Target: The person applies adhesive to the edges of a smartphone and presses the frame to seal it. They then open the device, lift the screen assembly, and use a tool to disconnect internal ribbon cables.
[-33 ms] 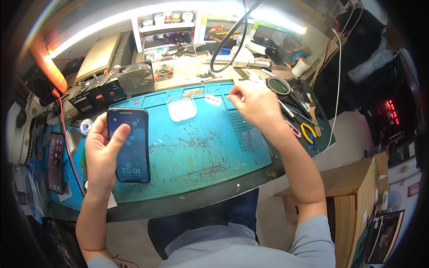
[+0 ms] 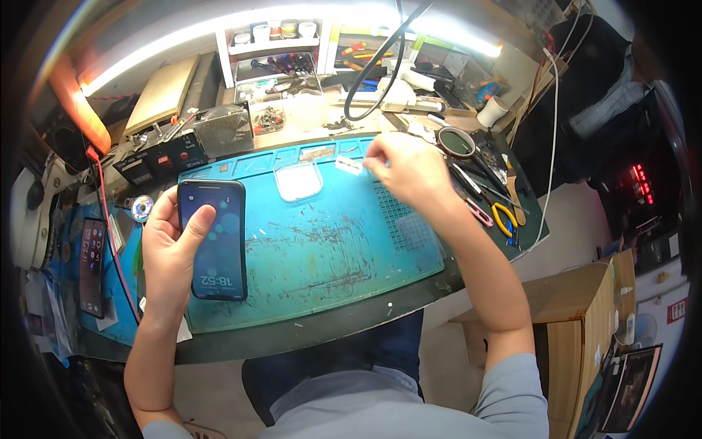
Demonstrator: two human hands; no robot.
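My left hand (image 2: 168, 241) grips a dark smartphone (image 2: 219, 249), its thumb lying over the screen's edge and its fingers behind. The lit screen faces up, with its display upside down to me. Over the far right part of the blue work mat (image 2: 307, 249), my right hand (image 2: 409, 170) is closed in a pinch. Its fingertips are at the right end of a thin, pale, slotted piece like a razor blade (image 2: 349, 165). Whether they touch it or hold something small I cannot make out. Left of that piece lies a clear square box (image 2: 298, 181) with white contents.
Pliers (image 2: 504, 218), tweezers and a round dark-topped container (image 2: 456, 142) crowd the right side. A second phone (image 2: 91, 267) and a solder spool (image 2: 141, 208) sit at left. Behind stands a black power unit (image 2: 161, 155). A black cable (image 2: 351, 102) hangs above the bench.
My right hand has moved left, bringing its pinched fingertips up to the end of the blade-like piece. The phone in my left hand has shifted slightly to the right.
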